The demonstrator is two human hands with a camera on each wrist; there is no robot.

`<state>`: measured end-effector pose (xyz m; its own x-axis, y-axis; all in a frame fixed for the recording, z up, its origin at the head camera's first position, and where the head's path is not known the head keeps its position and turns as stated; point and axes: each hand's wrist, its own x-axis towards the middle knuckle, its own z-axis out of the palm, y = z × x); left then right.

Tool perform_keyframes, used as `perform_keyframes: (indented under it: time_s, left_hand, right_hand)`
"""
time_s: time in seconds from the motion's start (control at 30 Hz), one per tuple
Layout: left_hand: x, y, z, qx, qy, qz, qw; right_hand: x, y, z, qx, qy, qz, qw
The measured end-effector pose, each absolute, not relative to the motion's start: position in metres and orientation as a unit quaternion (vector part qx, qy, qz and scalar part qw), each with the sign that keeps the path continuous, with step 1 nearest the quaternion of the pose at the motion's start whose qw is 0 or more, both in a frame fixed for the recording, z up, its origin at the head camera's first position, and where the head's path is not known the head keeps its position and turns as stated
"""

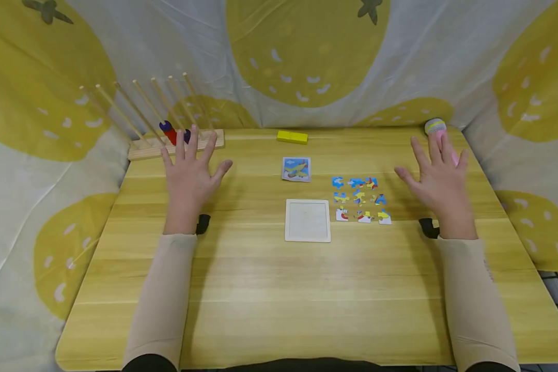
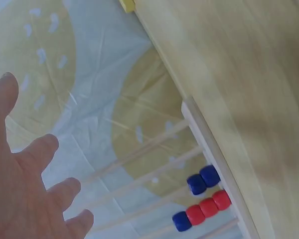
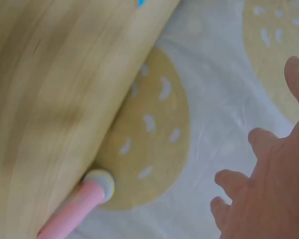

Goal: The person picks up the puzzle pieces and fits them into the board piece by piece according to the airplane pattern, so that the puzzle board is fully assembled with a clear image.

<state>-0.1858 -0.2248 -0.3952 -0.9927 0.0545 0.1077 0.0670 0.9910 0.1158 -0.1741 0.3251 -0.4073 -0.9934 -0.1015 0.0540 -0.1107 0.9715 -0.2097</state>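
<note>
My left hand [image 1: 190,178] is raised over the table's left part with fingers spread, holding nothing. Just beyond it stands a wooden peg rack [image 1: 141,150] with upright rods; red beads [image 2: 208,207] and blue beads [image 2: 203,179] are threaded on two of them. My right hand [image 1: 442,183], also spread and holding nothing, hovers at the right. Partly behind its fingers lies a pink toy microphone [image 3: 74,209] with a pale, banded head. Between the hands are a white square puzzle frame [image 1: 307,241], loose jigsaw pieces [image 1: 363,219] in rows, and a small airplane picture card [image 1: 296,169].
A yellow block [image 1: 292,137] lies near the back edge of the wooden table [image 1: 279,305]. A white curtain [image 1: 190,46] with yellow fruit prints hangs along the back and both sides. Dark straps [image 1: 430,228] show at both wrists.
</note>
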Motion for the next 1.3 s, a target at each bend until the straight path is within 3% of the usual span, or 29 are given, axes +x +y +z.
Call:
perform_keyframes:
  time_s: [0.27, 0.5, 0.63, 0.8, 0.93, 1.1, 1.3]
  left_hand:
    - [-0.172, -0.191, -0.401, -0.077, -0.995, -0.052, 0.041]
    - [-0.162, -0.161, -0.415, -0.124, -0.987, -0.104, -0.020]
    - [-0.158, -0.150, -0.427, -0.159, -0.972, -0.163, -0.060]
    - [-0.154, -0.139, -0.440, -0.188, -0.953, -0.209, -0.117]
    - [-0.150, -0.131, -0.447, -0.212, -0.944, -0.205, -0.145]
    - [-0.146, -0.127, -0.454, -0.262, -0.937, -0.186, -0.135]
    - [-0.144, -0.123, -0.459, -0.270, -0.945, -0.134, -0.127]
  right_hand:
    - [-0.177, 0.284, -0.415, 0.116, -0.981, 0.146, 0.054]
    - [-0.181, 0.243, -0.435, 0.167, -0.935, 0.284, 0.131]
    - [-0.185, 0.224, -0.445, 0.172, -0.910, 0.350, 0.144]
    - [-0.192, 0.213, -0.455, 0.166, -0.906, 0.369, 0.123]
    - [-0.196, 0.215, -0.462, 0.153, -0.921, 0.350, 0.074]
    - [-0.198, 0.222, -0.470, 0.139, -0.935, 0.327, 0.014]
    - [-0.198, 0.225, -0.477, 0.144, -0.946, 0.292, 0.007]
